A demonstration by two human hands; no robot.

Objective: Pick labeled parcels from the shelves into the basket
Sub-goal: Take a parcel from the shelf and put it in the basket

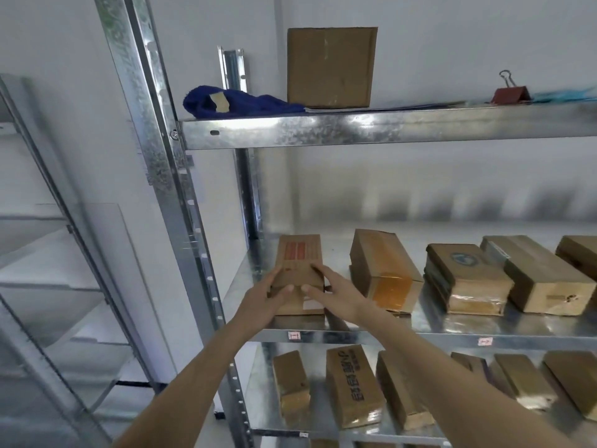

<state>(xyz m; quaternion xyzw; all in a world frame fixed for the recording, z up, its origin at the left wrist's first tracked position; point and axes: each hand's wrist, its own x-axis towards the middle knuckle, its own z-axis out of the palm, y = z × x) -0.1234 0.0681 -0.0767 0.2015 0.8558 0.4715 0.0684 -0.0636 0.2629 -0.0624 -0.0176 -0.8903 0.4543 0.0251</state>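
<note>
I see my left hand (269, 294) and right hand (334, 291) both gripping one cardboard box (298, 273) from either side, at the left end of the middle shelf (420, 336). Four more boxes lie in that row. Six show below. Up top: one box (332, 66), one blue cloth (239, 103), one binder clip (511, 91).

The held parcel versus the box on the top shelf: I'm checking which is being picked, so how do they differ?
The held parcel lies flat on the middle shelf, gripped by the left hand and right hand; the top-shelf box stands untouched. The parcel bears red print; the box looks plain. Both are brown cardboard.
</note>
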